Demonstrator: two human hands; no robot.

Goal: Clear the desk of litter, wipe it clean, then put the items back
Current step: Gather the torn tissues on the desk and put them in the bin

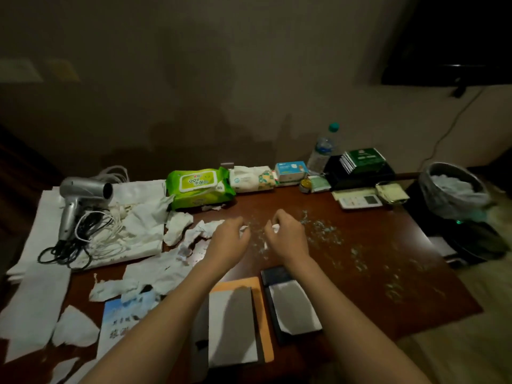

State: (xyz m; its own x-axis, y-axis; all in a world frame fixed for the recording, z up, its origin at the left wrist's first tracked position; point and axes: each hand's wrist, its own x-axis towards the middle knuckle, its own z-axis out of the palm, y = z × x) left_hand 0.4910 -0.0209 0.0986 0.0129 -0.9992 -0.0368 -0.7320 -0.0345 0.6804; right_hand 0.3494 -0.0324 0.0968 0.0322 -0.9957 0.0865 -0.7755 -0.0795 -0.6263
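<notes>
Both my hands hover over the middle of the brown desk (360, 273). My left hand (231, 236) has curled fingers at the edge of torn white tissue (194, 236). My right hand (285, 232) pinches a small white scrap (275, 228). Tiny pale paper bits (321, 228) are scattered to the right of my hands. More torn tissue pieces (155, 275) lie across the left half. A bin (454, 189) lined with a plastic bag stands off the desk's right end.
A silver hair dryer (80, 200) with tangled cords lies at the left. Along the back are a green wet-wipe pack (199, 188), a tissue pack (250, 178), a small box (291, 171), a water bottle (322, 151) and a black tray (360, 170). Notebooks (235, 325) lie at the front.
</notes>
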